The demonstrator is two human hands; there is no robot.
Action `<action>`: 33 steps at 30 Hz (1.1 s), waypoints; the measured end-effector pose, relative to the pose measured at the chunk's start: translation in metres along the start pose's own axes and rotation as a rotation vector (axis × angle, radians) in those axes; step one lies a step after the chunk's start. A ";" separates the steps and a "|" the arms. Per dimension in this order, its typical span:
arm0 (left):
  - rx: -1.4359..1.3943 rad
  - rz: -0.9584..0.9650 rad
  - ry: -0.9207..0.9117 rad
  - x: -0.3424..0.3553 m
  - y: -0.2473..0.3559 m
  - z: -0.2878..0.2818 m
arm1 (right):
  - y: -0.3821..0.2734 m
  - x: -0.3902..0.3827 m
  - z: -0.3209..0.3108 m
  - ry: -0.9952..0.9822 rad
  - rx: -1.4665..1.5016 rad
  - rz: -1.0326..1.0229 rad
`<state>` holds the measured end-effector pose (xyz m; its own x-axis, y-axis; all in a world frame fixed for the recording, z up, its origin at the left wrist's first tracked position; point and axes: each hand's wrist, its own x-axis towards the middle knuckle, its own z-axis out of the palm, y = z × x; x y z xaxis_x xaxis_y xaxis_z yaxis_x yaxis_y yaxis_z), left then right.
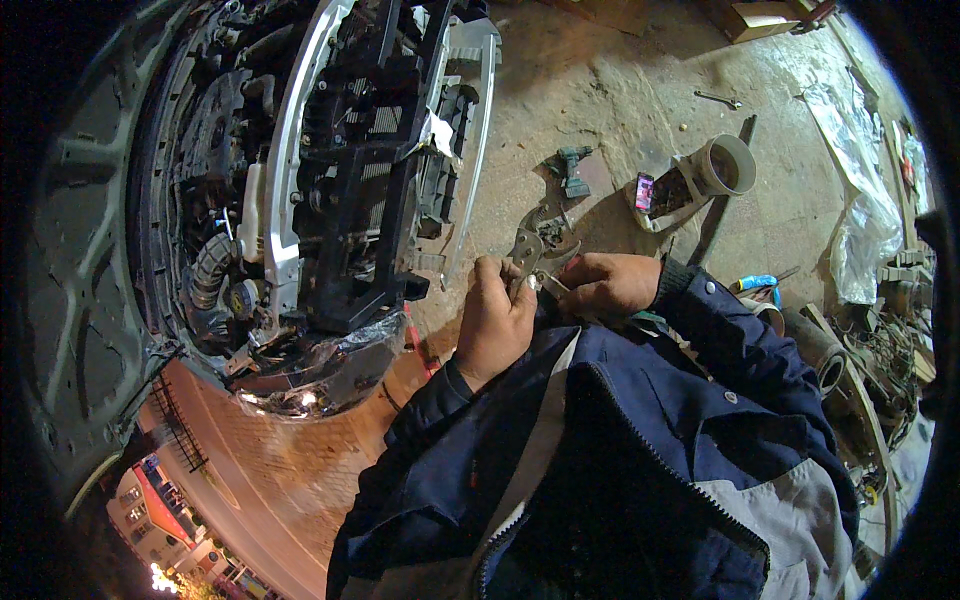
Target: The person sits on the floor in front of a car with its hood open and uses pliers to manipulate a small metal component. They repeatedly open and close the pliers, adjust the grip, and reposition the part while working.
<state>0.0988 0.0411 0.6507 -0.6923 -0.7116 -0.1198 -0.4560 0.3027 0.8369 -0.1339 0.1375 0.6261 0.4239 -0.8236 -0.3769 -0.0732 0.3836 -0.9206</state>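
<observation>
- Left hand [498,318]: thumb and index finger together, pinched on the lower end of a grey metal piece [526,246]; the kind of piece cannot be told.
- Right hand [612,286]: fingers curled, just beside the left; what they close on cannot be told.
- Position of the piece: before the jacket [690,370], above the floor [610,90].
- Vehicle front [350,170], at left: frame and engine bay exposed, hood [85,220] raised.
- Cordless drill [574,172]: on the floor, beyond the hands.
- Phone [645,193]: screen lit, beside a pale round container [743,165]; screen content too small to read.
- Wrench [718,100]: flat on the floor, farther off.
- Red signboard [166,508], lower left: lettering illegible at this size.
</observation>
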 end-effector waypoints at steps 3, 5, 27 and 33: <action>-0.179 -0.034 0.016 0.000 -0.004 0.000 | -0.016 -0.003 -0.003 0.001 -0.011 0.133; -0.165 -0.024 0.020 0.000 -0.006 0.001 | -0.022 -0.004 -0.004 -0.062 0.108 0.119; -0.273 -0.251 -0.010 -0.002 0.007 0.012 | -0.002 0.000 -0.020 -0.258 0.041 0.032; -0.162 -0.237 -0.052 0.004 0.013 0.006 | 0.001 0.001 -0.020 -0.247 0.049 0.027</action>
<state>0.0867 0.0457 0.6581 -0.6068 -0.7155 -0.3463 -0.5163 0.0235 0.8561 -0.1521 0.1286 0.6226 0.6306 -0.6881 -0.3591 -0.0464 0.4283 -0.9024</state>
